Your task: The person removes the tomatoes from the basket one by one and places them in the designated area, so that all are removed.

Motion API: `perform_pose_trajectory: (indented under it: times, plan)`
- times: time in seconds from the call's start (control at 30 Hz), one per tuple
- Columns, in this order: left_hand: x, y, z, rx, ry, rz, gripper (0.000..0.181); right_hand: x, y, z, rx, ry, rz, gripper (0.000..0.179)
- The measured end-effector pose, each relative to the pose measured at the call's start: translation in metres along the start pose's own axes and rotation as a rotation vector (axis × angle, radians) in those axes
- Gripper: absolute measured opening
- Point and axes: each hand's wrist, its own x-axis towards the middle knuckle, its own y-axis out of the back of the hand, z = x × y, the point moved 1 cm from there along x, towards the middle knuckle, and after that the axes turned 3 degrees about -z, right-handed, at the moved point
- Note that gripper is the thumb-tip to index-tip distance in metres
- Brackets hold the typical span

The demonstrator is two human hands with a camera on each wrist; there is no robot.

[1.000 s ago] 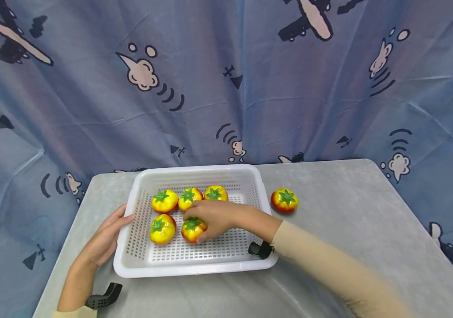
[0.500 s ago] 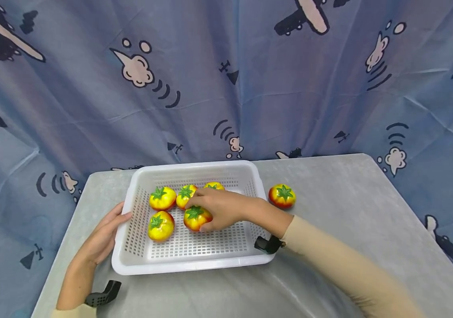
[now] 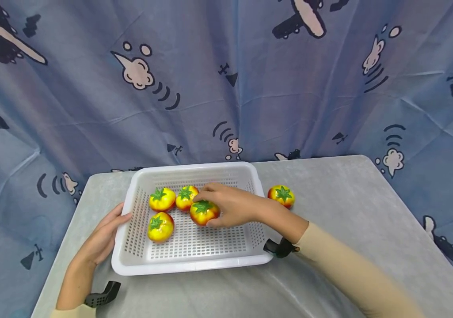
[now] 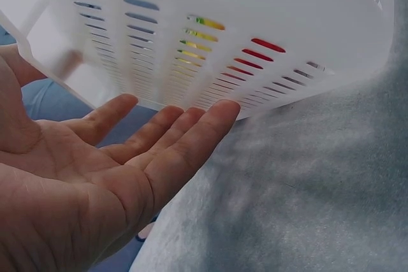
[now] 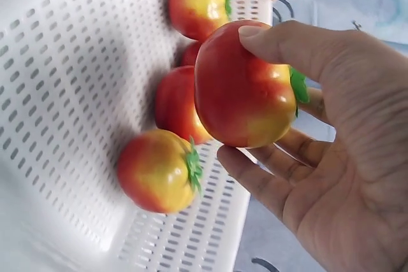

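The held tomato [image 3: 203, 216], below the frame's centre, appears lifted inside the basket [image 3: 194, 266], gripped by the right hand [image 3: 234, 206]. It has shifted up-right, farther from the lower-left tomato [image 3: 160, 229]. The left hand [image 3: 104, 236], fingers nearly straight, touches the basket's left side.

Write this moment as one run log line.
right hand: holding red-yellow tomato over floor of white basket | left hand: holding basket's left rim | in basket: other tomatoes | on table: one tomato, right of basket
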Motion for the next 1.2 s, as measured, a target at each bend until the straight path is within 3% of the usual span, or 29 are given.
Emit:
perform_pose_trajectory:
  times: [0.6,0.83,1.2]
  plan:
    - [0.000,0.003,0.000,0.000,0.001,0.003,0.069,-0.046,0.010,0.010,0.032,-0.057,0.222,0.062]
    - [0.000,0.001,-0.001,-0.004,0.004,0.001,0.069,-0.062,0.011,0.016,0.021,-0.036,0.308,0.063]
    - [0.000,-0.001,-0.002,-0.008,0.001,0.010,0.070,-0.080,0.007,0.027,0.051,-0.047,0.382,0.063]
